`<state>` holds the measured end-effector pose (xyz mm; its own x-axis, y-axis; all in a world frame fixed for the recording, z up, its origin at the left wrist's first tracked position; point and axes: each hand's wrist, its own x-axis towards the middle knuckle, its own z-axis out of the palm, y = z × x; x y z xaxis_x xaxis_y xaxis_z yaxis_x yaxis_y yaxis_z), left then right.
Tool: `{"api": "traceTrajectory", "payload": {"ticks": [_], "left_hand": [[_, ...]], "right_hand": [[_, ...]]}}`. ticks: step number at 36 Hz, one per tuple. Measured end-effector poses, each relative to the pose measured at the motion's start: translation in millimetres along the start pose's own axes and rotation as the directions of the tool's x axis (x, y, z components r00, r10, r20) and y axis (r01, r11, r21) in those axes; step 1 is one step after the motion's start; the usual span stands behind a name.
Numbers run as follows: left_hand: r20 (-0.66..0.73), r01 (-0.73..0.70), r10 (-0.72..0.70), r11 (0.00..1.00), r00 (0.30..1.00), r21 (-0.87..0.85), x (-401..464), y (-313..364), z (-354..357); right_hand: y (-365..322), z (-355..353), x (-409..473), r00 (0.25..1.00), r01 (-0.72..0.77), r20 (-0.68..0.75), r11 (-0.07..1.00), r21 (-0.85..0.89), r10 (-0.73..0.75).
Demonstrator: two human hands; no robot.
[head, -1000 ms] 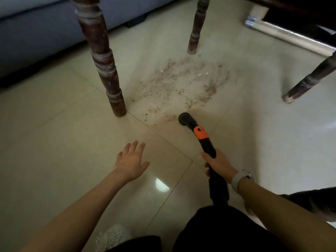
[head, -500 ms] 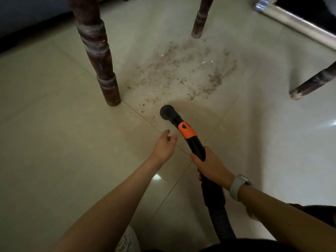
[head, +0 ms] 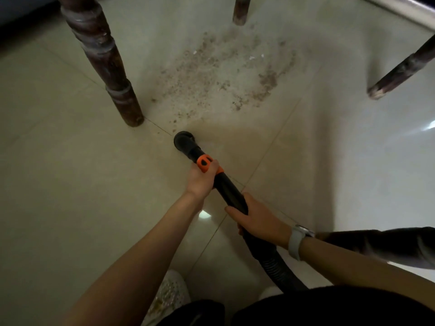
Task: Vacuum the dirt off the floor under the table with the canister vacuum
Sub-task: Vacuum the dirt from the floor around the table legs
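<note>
Dirt (head: 223,74) lies scattered as brown crumbs and a few pale flecks over the cream tiled floor (head: 58,184), in a loose patch between the dark turned legs of the counter. Nearest its lower edge sits the round black nozzle (head: 184,141) of the vacuum wand (head: 229,191), resting on or just above the tile at a grout line, beside the last few stray specks. An orange collar (head: 204,163) rings the wand just behind the nozzle.

Left hand (head: 202,178) grips the wand at that collar, fingers curled over it, thumb side up. Right hand (head: 257,220) is wrapped around the wand further back, where the rigid tube meets the ribbed black hose (head: 275,267); a pale wristband (head: 296,242) sits on that wrist. Both grips are clamped on the wand.

Close to the nozzle on the left stands the thick near leg (head: 103,62). A thinner far leg (head: 241,9) touches down beyond the dirt, and a third leg (head: 400,71) slants in from the right. A light-coloured shoe (head: 170,295) shows at the bottom edge, partly hidden by dark clothing. A small bright reflection (head: 204,214) glints on the tile between the forearms.
</note>
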<state>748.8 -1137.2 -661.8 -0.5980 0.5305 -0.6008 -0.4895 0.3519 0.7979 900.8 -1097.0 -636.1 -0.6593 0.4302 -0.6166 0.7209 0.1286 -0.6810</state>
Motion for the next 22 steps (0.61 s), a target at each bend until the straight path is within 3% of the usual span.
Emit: {"api": "traceTrajectory", "payload": {"ticks": [10, 22], "left_hand": [[-0.188, -0.025, 0.017, 0.999, 0.982, -0.042, -17.1, -10.8, -21.9], [-0.12, 0.002, -0.011, 0.998, 0.993, -0.068, 22.8, 38.3, -51.6]], "right_hand": [[-16.8, 9.9, -5.3, 0.993, 0.08, 0.102, 0.989, -0.127, -0.067], [-59.7, 14.4, 46.7, 0.99, 0.138, 0.014, 0.975, -0.174, -0.137]]}}
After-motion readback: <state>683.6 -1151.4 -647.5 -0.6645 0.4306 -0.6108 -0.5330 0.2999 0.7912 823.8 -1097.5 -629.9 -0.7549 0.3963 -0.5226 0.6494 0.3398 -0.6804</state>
